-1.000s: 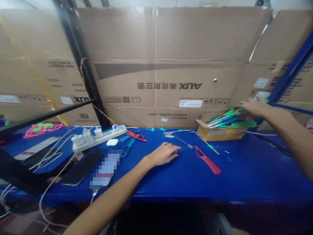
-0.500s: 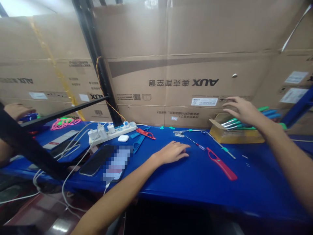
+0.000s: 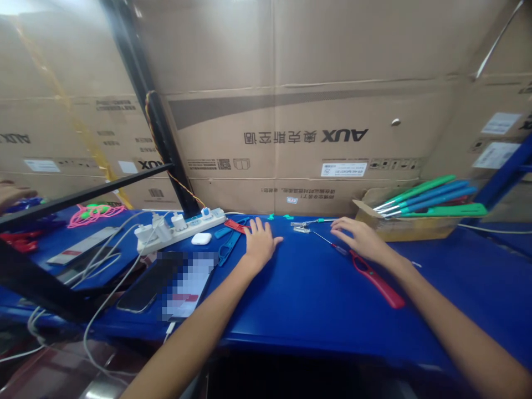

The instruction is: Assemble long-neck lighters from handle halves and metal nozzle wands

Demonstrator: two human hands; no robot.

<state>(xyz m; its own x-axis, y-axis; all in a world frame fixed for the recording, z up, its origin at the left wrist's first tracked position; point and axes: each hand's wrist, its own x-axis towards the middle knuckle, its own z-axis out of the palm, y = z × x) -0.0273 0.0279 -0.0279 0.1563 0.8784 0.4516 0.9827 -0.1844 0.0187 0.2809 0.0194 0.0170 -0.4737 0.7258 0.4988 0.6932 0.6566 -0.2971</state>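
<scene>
With fingers spread, my left hand (image 3: 260, 244) reaches over the right end of a red plastic piece (image 3: 236, 225); a blue plastic piece with an oval opening (image 3: 228, 249) lies just to its left. My right hand (image 3: 363, 239) is low over the table, fingers forward and a little bent, nothing seen in its grasp. Its fingertips are at the end of a thin metal rod (image 3: 324, 220). Below them lies a small screwdriver (image 3: 339, 249), partly covered. A red flat handle with an oval loop (image 3: 382, 285) is under and in front of the right wrist.
A cardboard box (image 3: 419, 230) of green and blue handled tools stands at the back right. Small clear pieces (image 3: 301, 228) and green bits (image 3: 286, 216) lie near the cardboard wall. On the left are a power strip (image 3: 195, 224), a white case (image 3: 201, 239), phones (image 3: 152, 282) and cables.
My left hand has moved left and forward to the red piece. My right hand has come down from beside the tool box to the table, now covering the hooked rod. The view has shifted slightly.
</scene>
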